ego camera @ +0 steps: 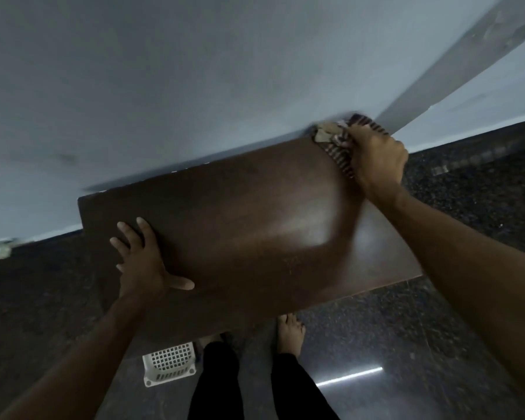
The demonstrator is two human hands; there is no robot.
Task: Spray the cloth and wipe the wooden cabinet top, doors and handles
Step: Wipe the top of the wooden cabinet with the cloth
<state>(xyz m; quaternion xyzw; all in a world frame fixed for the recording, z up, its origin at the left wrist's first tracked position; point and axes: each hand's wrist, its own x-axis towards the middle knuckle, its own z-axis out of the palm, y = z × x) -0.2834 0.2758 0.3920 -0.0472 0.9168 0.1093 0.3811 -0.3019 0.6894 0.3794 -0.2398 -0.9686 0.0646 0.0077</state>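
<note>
Head view, looking steeply down. Dark brown wooden cabinet (240, 225) stands against a pale grey wall (194, 71); only its glossy top shows, with a bright patch of reflected light right of centre. Doors and handles not visible from this angle. Right hand (376, 160) at the far right corner of the top, close to the wall, fingers clenched around a bunched cloth (335, 140). Cloth is dark with stripes and a paler crumpled part toward the wall; it is pressed on the cabinet top at that corner and looks blurred. Left hand (143, 259) lies flat on the near left part of the top, released and holding nothing, fingers spread and pointing toward the wall, thumb stretched out to the right along the surface. Both forearms bare. Below the front edge of the cabinet: dark speckled floor (437, 328), two legs in black trousers, one bare foot (291, 333) clearly seen. A white plastic basket (169, 363) with a grid of holes sits on the floor just left of the legs, partly under the cabinet's front edge. A thin bright streak of light reflects off the floor to the right of the legs.
</note>
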